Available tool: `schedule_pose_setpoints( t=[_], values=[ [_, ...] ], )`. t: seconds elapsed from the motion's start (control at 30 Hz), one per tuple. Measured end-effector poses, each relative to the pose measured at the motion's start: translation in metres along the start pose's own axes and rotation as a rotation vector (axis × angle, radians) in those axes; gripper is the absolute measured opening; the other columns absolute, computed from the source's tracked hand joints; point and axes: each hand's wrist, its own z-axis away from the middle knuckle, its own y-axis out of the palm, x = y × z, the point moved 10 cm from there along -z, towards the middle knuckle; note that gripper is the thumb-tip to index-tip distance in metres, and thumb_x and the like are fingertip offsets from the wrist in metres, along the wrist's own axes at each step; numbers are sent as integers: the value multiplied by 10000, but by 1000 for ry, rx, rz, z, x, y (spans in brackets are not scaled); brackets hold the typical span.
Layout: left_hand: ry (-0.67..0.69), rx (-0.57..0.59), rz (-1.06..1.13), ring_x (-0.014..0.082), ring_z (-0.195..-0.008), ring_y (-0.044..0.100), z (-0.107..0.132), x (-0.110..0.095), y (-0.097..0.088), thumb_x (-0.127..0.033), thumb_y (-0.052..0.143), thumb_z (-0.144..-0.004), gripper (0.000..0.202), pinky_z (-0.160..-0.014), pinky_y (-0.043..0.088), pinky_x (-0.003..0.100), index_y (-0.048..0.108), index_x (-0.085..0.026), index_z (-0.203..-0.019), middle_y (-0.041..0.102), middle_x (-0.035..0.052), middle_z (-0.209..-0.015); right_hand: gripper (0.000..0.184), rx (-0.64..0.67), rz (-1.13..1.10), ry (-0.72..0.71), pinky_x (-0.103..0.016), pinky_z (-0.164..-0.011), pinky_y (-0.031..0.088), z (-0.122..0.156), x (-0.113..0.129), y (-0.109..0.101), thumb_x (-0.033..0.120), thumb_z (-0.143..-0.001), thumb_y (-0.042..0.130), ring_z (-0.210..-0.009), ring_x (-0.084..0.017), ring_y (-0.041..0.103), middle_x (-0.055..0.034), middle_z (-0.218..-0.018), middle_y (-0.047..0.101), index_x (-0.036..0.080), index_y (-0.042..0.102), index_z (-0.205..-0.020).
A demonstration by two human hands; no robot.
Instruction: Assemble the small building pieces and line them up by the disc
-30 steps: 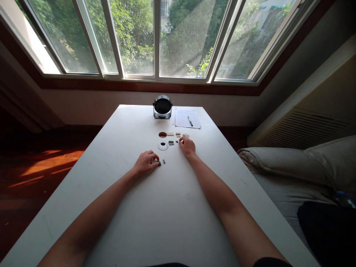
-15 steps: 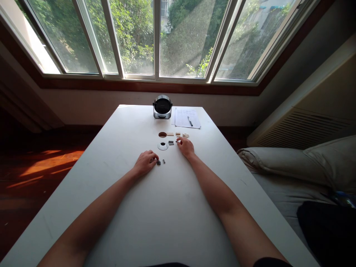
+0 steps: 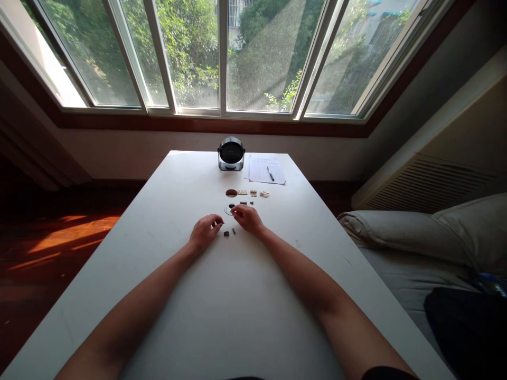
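Dark small part (image 3: 226, 233), beside left hand (image 3: 204, 232)

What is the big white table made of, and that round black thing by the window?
The big white table looks like painted or laminated board: smooth, matte, evenly white. The round black desk fan seems to be dark plastic or metal with a shiny silvery rim; it is too small to tell which.

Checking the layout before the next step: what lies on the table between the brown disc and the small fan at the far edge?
Nothing: in the head view the white table is bare between the brown disc and the small fan.
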Motion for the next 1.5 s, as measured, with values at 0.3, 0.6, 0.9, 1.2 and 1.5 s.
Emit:
schedule_pose_setpoints(
  t=[0.3,0.6,0.9,1.2,1.5],
  values=[
    [33,-107,2,150,-749,585,1,-2,-11,-283,576,-905,68,-744,468,291,618,-229,-909,655,6,-837,129,122,-133,-72,-229,-658,375,2,23,19,282,-916,614,-656,-112,526,-6,-773,649,205,709,-878],
    [84,-98,-16,152,-780,585,2,-9,-11,-259,561,-913,64,-757,477,294,600,-218,-883,633,18,-853,223,192,-224,-13,-235,-654,386,1,21,26,369,-914,611,-673,-123,528,-3,-742,638,200,717,-815],
    [42,-103,27,146,-756,595,1,-6,-11,-291,546,-926,110,-743,488,290,627,-219,-945,658,16,-855,181,158,-297,-21,-228,-627,386,1,22,22,354,-887,633,-654,-115,520,4,-746,644,192,703,-844],
    [26,-97,57,145,-765,608,0,-5,-12,-255,537,-915,108,-747,496,286,635,-222,-942,676,12,-854,170,174,-296,24,-226,-611,383,3,19,24,359,-863,652,-634,-113,508,11,-726,641,196,688,-900],
    [21,-99,68,148,-755,612,1,-5,-12,-280,556,-902,88,-744,503,294,621,-221,-913,671,13,-849,179,182,-290,31,-235,-632,398,2,20,24,366,-877,634,-656,-123,526,0,-760,661,200,701,-884]
  ],
)
